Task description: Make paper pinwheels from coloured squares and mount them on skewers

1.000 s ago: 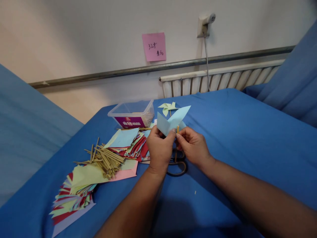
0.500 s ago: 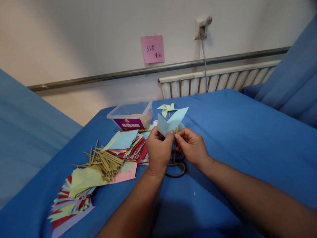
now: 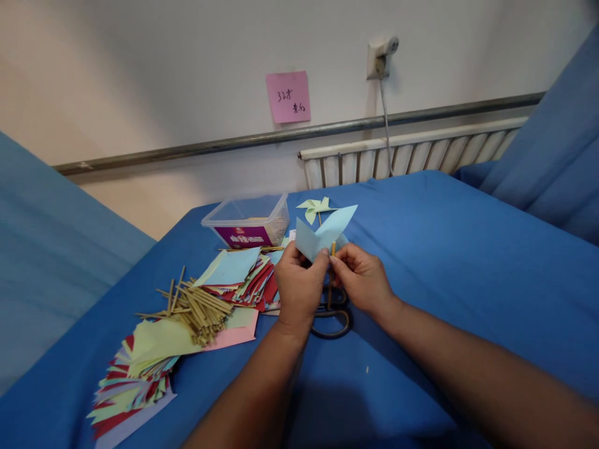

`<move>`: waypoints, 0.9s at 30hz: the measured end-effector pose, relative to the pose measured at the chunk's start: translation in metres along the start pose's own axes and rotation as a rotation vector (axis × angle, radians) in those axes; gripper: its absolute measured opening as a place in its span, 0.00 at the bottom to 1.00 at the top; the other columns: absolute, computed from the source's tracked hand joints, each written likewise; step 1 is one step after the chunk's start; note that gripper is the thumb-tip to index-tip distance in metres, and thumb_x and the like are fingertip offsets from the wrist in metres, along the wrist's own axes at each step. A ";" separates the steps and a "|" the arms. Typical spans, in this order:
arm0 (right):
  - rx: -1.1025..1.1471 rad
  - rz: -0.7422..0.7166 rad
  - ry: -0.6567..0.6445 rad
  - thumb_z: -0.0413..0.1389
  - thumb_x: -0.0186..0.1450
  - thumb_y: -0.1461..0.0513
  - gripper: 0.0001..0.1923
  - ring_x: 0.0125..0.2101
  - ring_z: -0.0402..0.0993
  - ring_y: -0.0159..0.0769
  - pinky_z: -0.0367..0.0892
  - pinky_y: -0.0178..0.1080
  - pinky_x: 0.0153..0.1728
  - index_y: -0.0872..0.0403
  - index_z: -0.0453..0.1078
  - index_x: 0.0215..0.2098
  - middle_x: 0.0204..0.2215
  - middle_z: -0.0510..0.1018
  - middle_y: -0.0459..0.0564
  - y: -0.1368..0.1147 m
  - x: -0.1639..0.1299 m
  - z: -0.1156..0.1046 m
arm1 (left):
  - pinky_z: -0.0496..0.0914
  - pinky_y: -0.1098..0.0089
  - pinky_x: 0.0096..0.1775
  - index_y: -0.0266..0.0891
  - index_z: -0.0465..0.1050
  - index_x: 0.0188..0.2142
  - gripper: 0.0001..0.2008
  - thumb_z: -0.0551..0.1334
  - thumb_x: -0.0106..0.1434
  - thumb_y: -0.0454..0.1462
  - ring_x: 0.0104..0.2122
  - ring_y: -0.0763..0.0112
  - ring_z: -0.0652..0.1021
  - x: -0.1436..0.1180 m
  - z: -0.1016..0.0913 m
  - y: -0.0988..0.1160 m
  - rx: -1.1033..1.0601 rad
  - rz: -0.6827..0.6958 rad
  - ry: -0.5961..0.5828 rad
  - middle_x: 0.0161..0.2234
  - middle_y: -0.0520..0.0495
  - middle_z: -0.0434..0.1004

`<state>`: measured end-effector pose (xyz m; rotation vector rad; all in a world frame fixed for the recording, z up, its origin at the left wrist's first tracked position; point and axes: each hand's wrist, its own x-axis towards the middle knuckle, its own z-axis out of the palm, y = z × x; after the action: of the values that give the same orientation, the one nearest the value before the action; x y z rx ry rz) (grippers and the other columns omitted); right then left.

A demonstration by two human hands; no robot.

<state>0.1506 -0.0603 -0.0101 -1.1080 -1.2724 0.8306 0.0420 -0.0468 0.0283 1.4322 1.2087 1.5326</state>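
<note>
A light blue paper pinwheel (image 3: 336,226), its blades folded up, is pinched by the thumb and fingers of my left hand (image 3: 300,280). Beside it my right hand (image 3: 362,274) grips a thin wooden stick (image 3: 333,249) that stands upright against the paper. The stick's lower part hangs down below my fingers. Black-handled scissors (image 3: 332,324) lie on the table under my hands, their blades hidden. Just beyond the blue paper rests a pale green pinwheel (image 3: 314,209) on a stick.
On the blue-covered table (image 3: 449,299), a clear plastic box (image 3: 246,218) stands at the back left. Stacked coloured papers (image 3: 231,268), a heap of wooden sticks (image 3: 201,308) and fanned paper pieces (image 3: 135,386) lie to the left. A radiator (image 3: 412,153) runs along the wall.
Both hands keep nearly the same hold on the paper and the stick. The view has shifted very slightly, so the scene sits a little lower.
</note>
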 end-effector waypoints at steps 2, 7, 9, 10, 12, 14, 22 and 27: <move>-0.029 -0.017 0.012 0.54 0.64 0.55 0.11 0.18 0.67 0.30 0.61 0.32 0.21 0.51 0.65 0.27 0.17 0.71 0.41 0.000 0.000 0.000 | 0.69 0.72 0.34 0.37 0.74 0.34 0.11 0.68 0.50 0.37 0.30 0.70 0.77 0.000 0.001 0.003 -0.007 -0.020 0.007 0.30 0.51 0.79; -0.124 -0.072 0.048 0.53 0.65 0.57 0.09 0.19 0.66 0.29 0.60 0.32 0.22 0.51 0.65 0.27 0.18 0.71 0.41 0.000 -0.001 0.000 | 0.68 0.72 0.31 0.35 0.74 0.33 0.14 0.69 0.47 0.38 0.29 0.69 0.77 -0.001 0.003 0.008 0.033 -0.065 0.027 0.29 0.49 0.79; -0.167 -0.089 0.060 0.53 0.65 0.58 0.08 0.20 0.66 0.30 0.60 0.32 0.22 0.51 0.66 0.28 0.19 0.72 0.41 0.001 -0.001 0.000 | 0.68 0.72 0.32 0.35 0.74 0.34 0.15 0.69 0.46 0.38 0.29 0.68 0.77 0.000 0.003 0.007 0.064 -0.073 0.025 0.29 0.48 0.79; -0.185 -0.096 0.062 0.53 0.65 0.58 0.08 0.21 0.67 0.30 0.60 0.32 0.23 0.51 0.66 0.28 0.20 0.73 0.42 0.002 -0.001 0.000 | 0.68 0.71 0.32 0.34 0.75 0.34 0.15 0.69 0.46 0.38 0.29 0.67 0.77 0.000 0.003 0.007 0.079 -0.074 0.022 0.29 0.48 0.79; -0.211 -0.106 0.059 0.53 0.65 0.59 0.07 0.22 0.68 0.31 0.61 0.32 0.23 0.51 0.67 0.29 0.22 0.74 0.43 0.003 -0.001 0.001 | 0.68 0.71 0.32 0.34 0.75 0.33 0.15 0.69 0.46 0.39 0.29 0.67 0.77 0.001 0.003 0.004 0.100 -0.079 0.015 0.30 0.47 0.79; -0.228 -0.109 0.050 0.52 0.65 0.59 0.07 0.23 0.69 0.31 0.61 0.33 0.24 0.51 0.67 0.29 0.23 0.75 0.44 0.003 0.000 0.000 | 0.68 0.71 0.31 0.33 0.75 0.33 0.14 0.69 0.46 0.39 0.29 0.67 0.77 0.001 0.002 0.001 0.105 -0.088 0.013 0.29 0.46 0.79; -0.224 -0.076 0.011 0.54 0.64 0.60 0.04 0.26 0.73 0.33 0.65 0.34 0.26 0.51 0.69 0.32 0.27 0.79 0.46 0.004 0.001 -0.001 | 0.69 0.71 0.32 0.34 0.75 0.33 0.15 0.69 0.47 0.39 0.30 0.66 0.77 0.001 0.002 -0.001 0.114 -0.089 0.020 0.30 0.46 0.79; -0.188 -0.049 0.018 0.54 0.63 0.59 0.05 0.25 0.73 0.33 0.65 0.34 0.25 0.51 0.68 0.31 0.25 0.78 0.45 0.005 0.002 0.001 | 0.68 0.71 0.30 0.33 0.76 0.33 0.14 0.69 0.46 0.39 0.29 0.66 0.77 0.000 0.002 0.003 0.122 -0.088 0.024 0.29 0.47 0.80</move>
<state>0.1507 -0.0572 -0.0140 -1.2252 -1.3788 0.6729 0.0447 -0.0472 0.0310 1.4219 1.3815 1.4413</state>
